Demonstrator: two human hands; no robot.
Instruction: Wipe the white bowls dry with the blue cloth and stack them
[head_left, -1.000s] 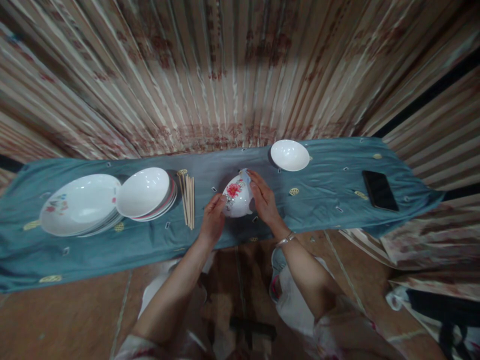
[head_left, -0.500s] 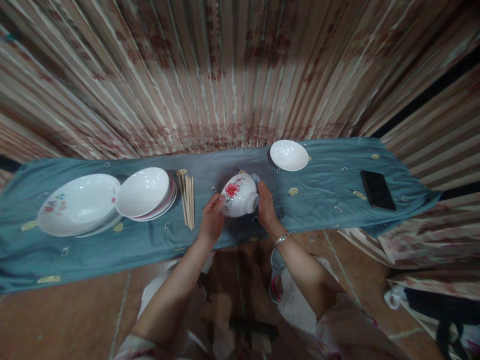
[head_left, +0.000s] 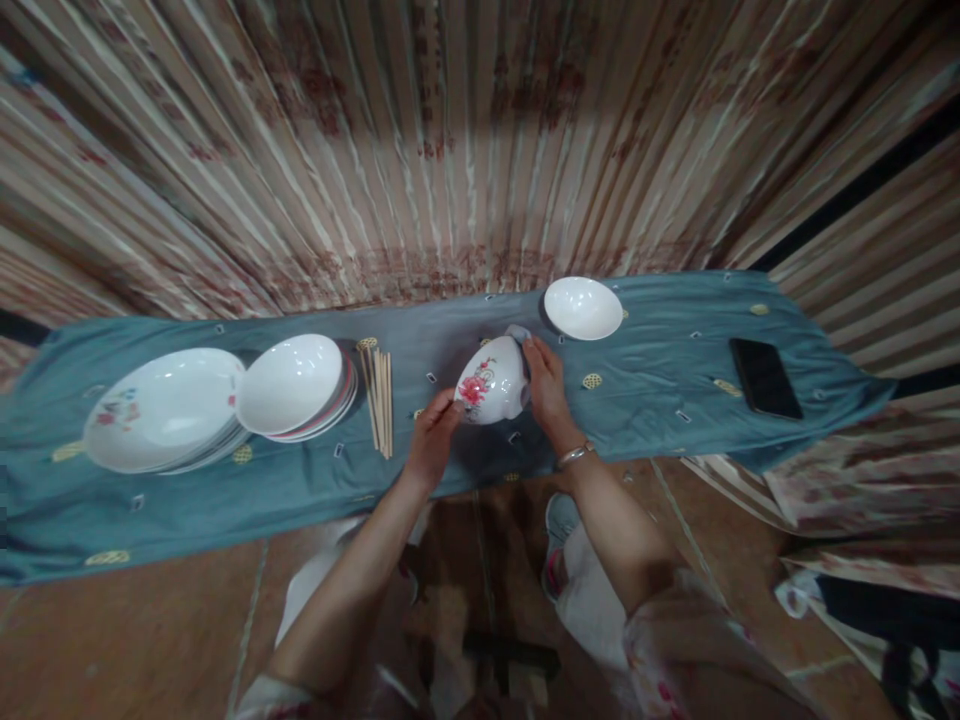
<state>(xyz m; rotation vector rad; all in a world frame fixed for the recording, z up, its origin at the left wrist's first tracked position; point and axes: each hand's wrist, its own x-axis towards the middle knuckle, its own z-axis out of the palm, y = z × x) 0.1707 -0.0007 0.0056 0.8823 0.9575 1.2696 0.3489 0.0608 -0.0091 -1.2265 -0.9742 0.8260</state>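
A white bowl with a red flower pattern (head_left: 491, 382) is tilted on its side between my hands, its foot turned toward the right. My left hand (head_left: 436, 435) pinches the bowl's rim at the lower left. At the bowl's upper right, my right hand (head_left: 547, 390) presses a light grey cloth (head_left: 517, 333) against it; most of the cloth is hidden behind the fingers and bowl. Several wooden chopsticks (head_left: 381, 400) lie side by side left of my left hand. Beyond my right hand, another white bowl (head_left: 583, 308) sits upright.
A stack of white bowls (head_left: 289, 385) stands left of the chopsticks, touching or close to a stack of large floral plates (head_left: 169, 410). A black phone (head_left: 765, 378) lies at the right on the blue-green tablecloth (head_left: 645, 400). Pleated curtains (head_left: 450, 150) hang behind the table.
The bowl has turned and tipped in my hands. My right hand and the cloth have moved up along its outside, and my left hand grips nearer the lower rim.
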